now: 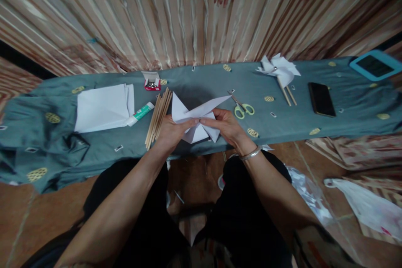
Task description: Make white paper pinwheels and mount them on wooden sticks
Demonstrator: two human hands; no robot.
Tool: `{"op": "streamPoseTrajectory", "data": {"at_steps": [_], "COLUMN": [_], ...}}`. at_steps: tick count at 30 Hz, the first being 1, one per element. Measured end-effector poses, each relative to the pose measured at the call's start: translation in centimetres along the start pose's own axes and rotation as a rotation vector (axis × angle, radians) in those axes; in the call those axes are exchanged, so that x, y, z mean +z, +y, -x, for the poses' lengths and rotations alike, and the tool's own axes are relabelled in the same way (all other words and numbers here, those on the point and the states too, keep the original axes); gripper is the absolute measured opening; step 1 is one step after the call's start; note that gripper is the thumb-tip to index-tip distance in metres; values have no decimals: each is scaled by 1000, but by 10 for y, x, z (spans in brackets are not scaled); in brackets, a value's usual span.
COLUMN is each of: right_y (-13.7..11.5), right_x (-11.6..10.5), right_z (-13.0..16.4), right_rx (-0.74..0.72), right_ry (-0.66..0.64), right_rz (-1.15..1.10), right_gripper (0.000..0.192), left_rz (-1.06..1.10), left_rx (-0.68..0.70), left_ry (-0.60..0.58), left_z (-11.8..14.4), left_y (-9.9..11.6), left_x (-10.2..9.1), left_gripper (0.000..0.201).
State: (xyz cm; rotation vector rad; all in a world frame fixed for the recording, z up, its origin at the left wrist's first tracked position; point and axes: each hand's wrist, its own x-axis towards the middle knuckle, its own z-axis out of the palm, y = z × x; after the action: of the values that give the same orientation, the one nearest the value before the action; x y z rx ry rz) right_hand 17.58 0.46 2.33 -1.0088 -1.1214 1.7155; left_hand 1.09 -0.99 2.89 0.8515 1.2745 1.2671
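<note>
A white paper pinwheel (197, 111) with folded blades is held between my two hands, just above the cloth-covered table. My left hand (174, 129) grips its left side, thumb pressed near the centre. From the right, my right hand (226, 124) pinches it, and the two thumbs almost meet at the middle. The fingers under the paper are hidden. Close to my left hand lie several wooden sticks (159, 117). Green-handled scissors (243, 109) rest to the right of my right hand, their blades pointing toward the back.
On the left are stacked white paper (102, 106), a glue stick (140, 114) and an open red box of small metal pieces (152, 83). Pinwheels on sticks (279, 70), a black phone (321, 99) and a blue-framed tablet (375, 65) lie right. A curtain (194, 16) hangs behind.
</note>
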Motion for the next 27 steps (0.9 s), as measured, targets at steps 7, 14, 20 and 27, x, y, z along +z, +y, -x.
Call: {"op": "streamPoseTrajectory", "data": {"at_steps": [7,14,20,27], "right_y": [0,3,2,4], "right_x": [0,1,3,3], "right_z": [0,-2,-1,-1], "right_rx": [20,17,21,18], "right_ry": [2,5,14,21], "right_rz": [-27,-28,-34,-20], "right_gripper": [32,30,31,30], "left_rz": [-1,-44,-79,-63], "left_rx": [-18,-4,20,0], "left_ry": [-6,-9,-18,-18], "left_z": [-1,-1,-1,-2], "left_y": [1,0,0,-2], "left_x": [1,-1,-3,-3], "left_gripper": [32,31,30,31]}}
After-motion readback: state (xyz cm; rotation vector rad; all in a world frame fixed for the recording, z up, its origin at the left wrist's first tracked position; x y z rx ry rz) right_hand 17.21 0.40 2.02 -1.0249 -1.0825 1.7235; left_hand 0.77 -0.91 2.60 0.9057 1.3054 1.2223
